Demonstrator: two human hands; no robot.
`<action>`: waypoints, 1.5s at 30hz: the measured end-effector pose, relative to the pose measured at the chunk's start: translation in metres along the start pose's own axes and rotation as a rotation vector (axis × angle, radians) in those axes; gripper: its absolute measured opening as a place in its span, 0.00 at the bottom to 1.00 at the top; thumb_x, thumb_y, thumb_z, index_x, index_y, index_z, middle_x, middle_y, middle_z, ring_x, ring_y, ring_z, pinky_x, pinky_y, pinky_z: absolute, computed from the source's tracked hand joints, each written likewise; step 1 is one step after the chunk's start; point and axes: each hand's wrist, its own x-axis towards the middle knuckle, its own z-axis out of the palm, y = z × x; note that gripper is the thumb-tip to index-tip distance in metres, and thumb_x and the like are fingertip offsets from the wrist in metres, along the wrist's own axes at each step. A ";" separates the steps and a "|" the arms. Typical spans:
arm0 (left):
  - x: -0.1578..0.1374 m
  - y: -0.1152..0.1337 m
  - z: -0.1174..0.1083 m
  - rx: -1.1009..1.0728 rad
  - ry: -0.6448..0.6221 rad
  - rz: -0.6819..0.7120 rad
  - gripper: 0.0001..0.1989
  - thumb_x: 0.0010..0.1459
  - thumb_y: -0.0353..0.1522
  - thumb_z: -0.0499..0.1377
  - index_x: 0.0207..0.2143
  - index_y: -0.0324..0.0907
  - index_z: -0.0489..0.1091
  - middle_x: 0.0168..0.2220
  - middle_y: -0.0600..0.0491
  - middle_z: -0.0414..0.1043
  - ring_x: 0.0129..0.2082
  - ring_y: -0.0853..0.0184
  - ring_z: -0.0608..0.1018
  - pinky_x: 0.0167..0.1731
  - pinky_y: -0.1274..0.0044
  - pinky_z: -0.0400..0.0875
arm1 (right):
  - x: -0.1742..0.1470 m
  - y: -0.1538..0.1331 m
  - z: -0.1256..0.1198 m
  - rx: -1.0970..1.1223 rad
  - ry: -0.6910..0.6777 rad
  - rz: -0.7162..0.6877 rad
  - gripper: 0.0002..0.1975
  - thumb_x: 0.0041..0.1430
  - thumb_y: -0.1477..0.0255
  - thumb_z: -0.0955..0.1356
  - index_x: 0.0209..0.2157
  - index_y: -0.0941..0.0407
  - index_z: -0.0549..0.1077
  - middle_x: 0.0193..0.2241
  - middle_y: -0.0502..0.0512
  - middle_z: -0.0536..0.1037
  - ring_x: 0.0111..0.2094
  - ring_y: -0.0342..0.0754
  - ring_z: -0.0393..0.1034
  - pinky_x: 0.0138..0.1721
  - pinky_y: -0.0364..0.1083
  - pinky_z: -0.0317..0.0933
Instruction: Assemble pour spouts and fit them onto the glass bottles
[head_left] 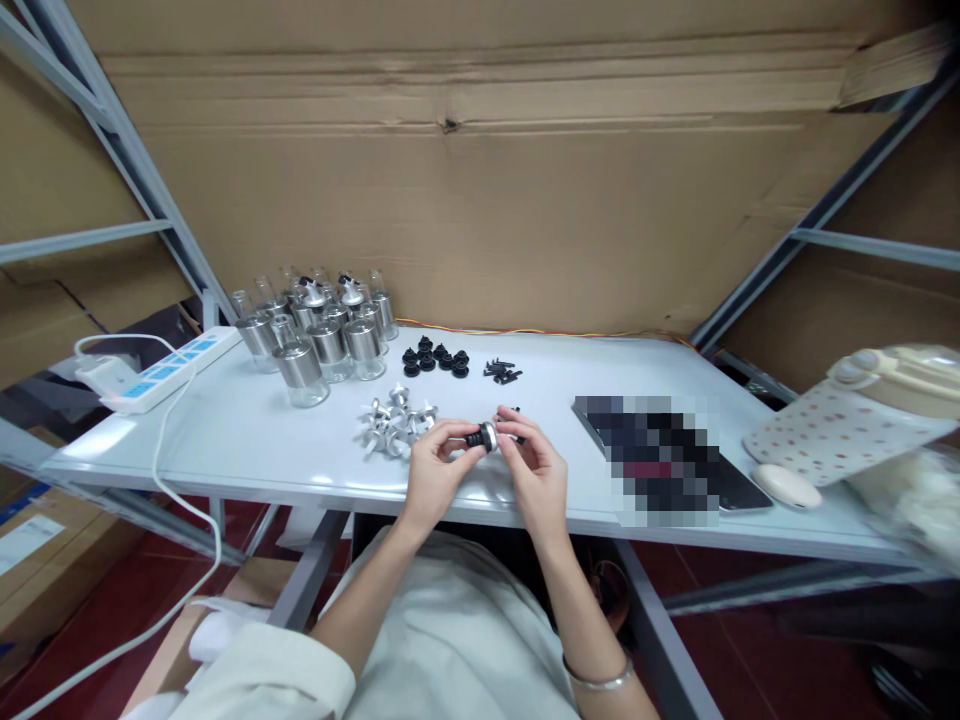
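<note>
Above the table's front edge, my left hand (441, 470) pinches the ribbed black end of a bottle pourer (487, 437) with a silver collar. My right hand (536, 475) closes on the pourer's other end, which its fingers mostly hide. A bit of black shows by the right fingertips, too small to make out. Just left of my hands lies a pile of silver pourer tops (390, 428). Beyond them stand several black ribbed stoppers (427, 357), with small black levers (502, 371) to their right.
Several glass bottles with steel sleeves (301, 368) stand at the back left, two with pourers fitted. A power strip (176, 370) with a white cable lies on the left. To the right are a dark tablet (739, 485), a cream oval case (787, 486) and a dotted jug (825, 425).
</note>
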 end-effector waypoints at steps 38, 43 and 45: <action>0.001 0.006 -0.006 0.008 -0.253 -0.151 0.14 0.49 0.36 0.62 0.38 0.39 0.69 0.36 0.51 0.71 0.27 0.71 0.72 0.29 0.79 0.70 | -0.001 -0.003 0.000 0.170 -0.286 0.162 0.17 0.52 0.58 0.68 0.39 0.54 0.66 0.26 0.51 0.77 0.24 0.46 0.71 0.28 0.46 0.67; 0.000 0.006 -0.007 0.077 -0.235 -0.088 0.12 0.48 0.34 0.62 0.35 0.38 0.69 0.34 0.50 0.71 0.30 0.70 0.72 0.31 0.79 0.68 | -0.001 -0.003 -0.002 0.167 -0.336 0.157 0.17 0.52 0.59 0.68 0.40 0.54 0.67 0.24 0.51 0.76 0.22 0.45 0.70 0.27 0.45 0.67; -0.001 0.007 -0.007 0.102 -0.231 -0.073 0.11 0.47 0.33 0.62 0.34 0.38 0.69 0.33 0.50 0.71 0.32 0.68 0.73 0.32 0.79 0.68 | -0.002 -0.003 -0.003 0.162 -0.348 0.164 0.16 0.52 0.60 0.68 0.39 0.54 0.67 0.24 0.50 0.76 0.21 0.45 0.70 0.26 0.45 0.67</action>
